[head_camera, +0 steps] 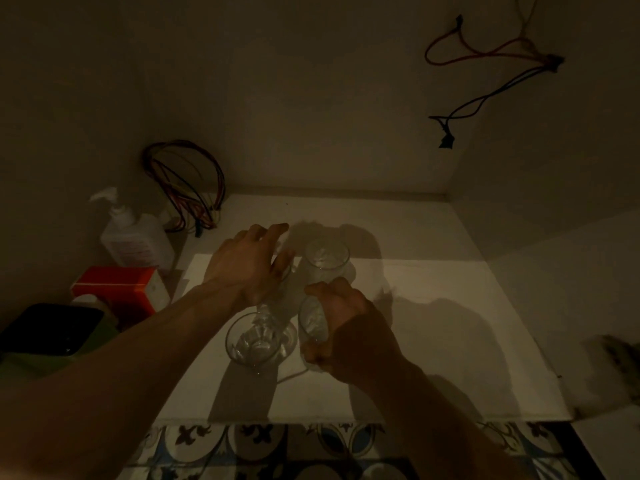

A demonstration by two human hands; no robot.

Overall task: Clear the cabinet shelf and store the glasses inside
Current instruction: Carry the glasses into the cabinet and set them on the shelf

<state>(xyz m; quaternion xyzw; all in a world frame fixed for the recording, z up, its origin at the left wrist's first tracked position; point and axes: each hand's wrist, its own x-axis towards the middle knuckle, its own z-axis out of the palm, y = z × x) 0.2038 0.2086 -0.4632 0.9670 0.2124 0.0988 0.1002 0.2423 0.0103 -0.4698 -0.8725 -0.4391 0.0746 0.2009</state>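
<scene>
The cabinet is dim, and its white shelf point(433, 306) carries several clear glasses close together. One glass point(327, 258) stands free at the back of the group. A second glass point(252, 341) stands free nearest the front edge. My right hand point(346, 320) is wrapped around the side of a third glass point(311, 323), which rests on the shelf. My left hand point(249, 265) reaches over a fourth glass point(289, 270), fingers curled around its top. Most of that glass is hidden under the hand.
Along the left wall stand a white pump bottle point(135, 237), a red box point(121, 289) and a dark container point(52, 327). A bundle of wires point(187, 188) hangs in the back left corner, and loose wires point(485, 64) hang on the right wall. Patterned floor tiles point(259, 445) show below the shelf's front edge.
</scene>
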